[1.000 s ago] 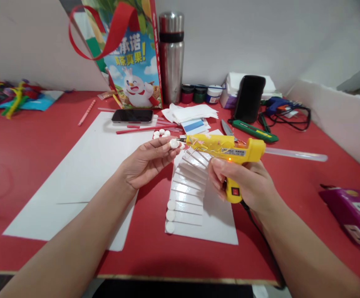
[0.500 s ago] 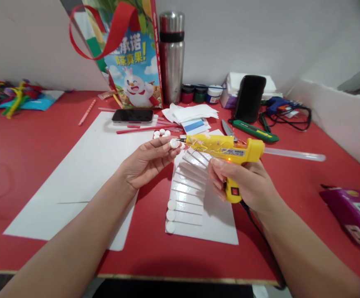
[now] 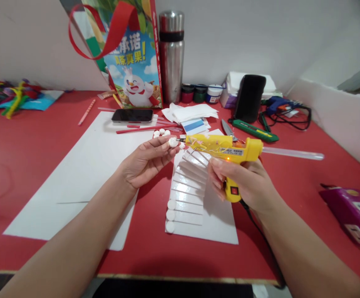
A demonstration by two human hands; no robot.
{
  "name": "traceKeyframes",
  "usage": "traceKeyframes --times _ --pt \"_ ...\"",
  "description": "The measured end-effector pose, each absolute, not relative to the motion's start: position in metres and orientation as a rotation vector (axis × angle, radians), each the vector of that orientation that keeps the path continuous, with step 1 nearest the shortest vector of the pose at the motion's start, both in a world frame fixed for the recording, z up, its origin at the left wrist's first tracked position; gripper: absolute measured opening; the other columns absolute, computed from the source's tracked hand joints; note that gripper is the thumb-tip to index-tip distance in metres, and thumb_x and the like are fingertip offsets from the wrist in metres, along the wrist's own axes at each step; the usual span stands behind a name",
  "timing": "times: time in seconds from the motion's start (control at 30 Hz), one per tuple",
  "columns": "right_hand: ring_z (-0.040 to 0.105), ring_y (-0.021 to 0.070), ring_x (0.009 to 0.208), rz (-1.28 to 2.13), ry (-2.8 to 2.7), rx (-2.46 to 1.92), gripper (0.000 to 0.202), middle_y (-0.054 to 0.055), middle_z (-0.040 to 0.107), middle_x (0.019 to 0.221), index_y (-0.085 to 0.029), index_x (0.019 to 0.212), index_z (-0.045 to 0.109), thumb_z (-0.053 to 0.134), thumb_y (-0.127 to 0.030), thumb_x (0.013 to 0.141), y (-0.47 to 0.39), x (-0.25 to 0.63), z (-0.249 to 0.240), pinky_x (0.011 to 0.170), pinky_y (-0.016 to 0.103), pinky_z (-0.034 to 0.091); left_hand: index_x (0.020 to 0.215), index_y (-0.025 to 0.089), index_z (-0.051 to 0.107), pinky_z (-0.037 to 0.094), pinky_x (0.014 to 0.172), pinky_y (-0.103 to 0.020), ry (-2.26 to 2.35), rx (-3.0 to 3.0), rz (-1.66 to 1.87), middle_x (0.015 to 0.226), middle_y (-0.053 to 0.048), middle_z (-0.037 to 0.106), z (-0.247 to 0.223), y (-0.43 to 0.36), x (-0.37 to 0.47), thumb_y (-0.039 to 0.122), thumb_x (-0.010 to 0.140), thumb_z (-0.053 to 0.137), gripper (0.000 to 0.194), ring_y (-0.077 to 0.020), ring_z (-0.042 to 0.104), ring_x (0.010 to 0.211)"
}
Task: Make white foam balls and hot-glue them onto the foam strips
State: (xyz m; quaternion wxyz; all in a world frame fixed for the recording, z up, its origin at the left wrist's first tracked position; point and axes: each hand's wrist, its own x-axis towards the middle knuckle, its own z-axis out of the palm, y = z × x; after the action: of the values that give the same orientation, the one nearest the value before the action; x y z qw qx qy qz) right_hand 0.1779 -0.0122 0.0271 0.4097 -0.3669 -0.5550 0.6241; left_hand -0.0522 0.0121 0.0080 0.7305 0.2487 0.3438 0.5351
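Between thumb and fingers, my left hand (image 3: 147,159) pinches a small white disc (image 3: 173,142). My right hand (image 3: 244,178) is wrapped around the handle of a yellow hot glue gun (image 3: 223,148), whose nozzle tip is at the disc; whether it touches, I cannot tell. A clear glue stick (image 3: 294,154) juts from the gun's rear, and an orange light glows on its side. Below lies a white board (image 3: 220,227) bearing a curved row of glossy white strips (image 3: 187,194). Three white discs (image 3: 170,215) sit at the left ends of the nearest strips.
Several more white discs (image 3: 161,132) lie behind my left hand. White paper (image 3: 74,178) covers the table's left middle. Behind stand a phone (image 3: 132,116), a steel flask (image 3: 172,58), paint pots (image 3: 200,93) and a green cutter (image 3: 254,130). A purple power strip (image 3: 350,211) is at right.
Hardly anything differs. The disc and the glue gun have shifted very slightly left together; both hands keep their hold.
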Motion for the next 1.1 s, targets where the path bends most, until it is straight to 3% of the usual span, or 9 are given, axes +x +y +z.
traceKeyframes --times 0.27,0.6,0.83,1.0,1.1 --pt "0.052 0.0125 0.036 1.548 -1.427 -0.945 0.037 -0.002 0.052 0.052 -0.020 0.060 0.056 0.072 -0.042 0.086 -0.012 0.179 0.025 0.035 0.025 0.039 0.089 0.009 0.079 0.061 0.079 -0.015 0.754 0.534 1.217 0.085 -0.005 0.077 0.009 0.013 -0.050 -0.006 0.081 0.068 0.021 -0.0104 0.075 0.076" --pt "0.051 0.0108 0.036 1.603 -1.435 -0.931 0.039 -0.003 0.052 0.051 -0.018 0.060 0.054 0.072 -0.041 0.087 -0.013 0.177 0.027 0.036 0.023 0.038 0.088 0.010 0.078 0.059 0.078 -0.017 0.777 0.610 1.262 0.085 -0.004 0.076 0.006 0.014 -0.051 0.002 0.074 0.081 0.016 -0.0092 0.072 0.075" --pt "0.055 0.0092 0.037 1.768 -1.264 -0.772 0.030 0.002 0.066 0.063 -0.015 0.075 0.072 0.074 -0.043 0.087 -0.014 0.181 0.027 0.036 0.019 0.038 0.094 0.012 0.079 0.060 0.081 -0.023 0.810 0.704 1.217 0.091 -0.005 0.078 0.004 0.012 -0.052 0.009 0.071 0.086 0.025 -0.0121 0.074 0.079" --pt "0.055 0.0100 0.035 1.689 -1.160 -0.698 0.030 0.003 0.066 0.064 -0.015 0.073 0.073 0.071 -0.041 0.088 -0.009 0.184 0.031 0.035 0.021 0.037 0.089 0.015 0.080 0.059 0.083 -0.024 0.888 0.947 1.177 0.090 -0.005 0.078 0.021 0.001 -0.054 0.015 0.073 0.088 0.018 -0.0135 0.073 0.081" --pt "0.054 0.0100 0.035 1.607 -1.124 -0.695 0.031 0.004 0.065 0.063 -0.015 0.071 0.072 0.069 -0.040 0.089 -0.007 0.185 0.033 0.036 0.023 0.036 0.096 0.017 0.081 0.058 0.086 -0.025 1.003 1.203 1.102 0.096 -0.006 0.078 0.038 -0.011 -0.057 0.018 0.076 0.086 0.020 -0.0162 0.072 0.090"
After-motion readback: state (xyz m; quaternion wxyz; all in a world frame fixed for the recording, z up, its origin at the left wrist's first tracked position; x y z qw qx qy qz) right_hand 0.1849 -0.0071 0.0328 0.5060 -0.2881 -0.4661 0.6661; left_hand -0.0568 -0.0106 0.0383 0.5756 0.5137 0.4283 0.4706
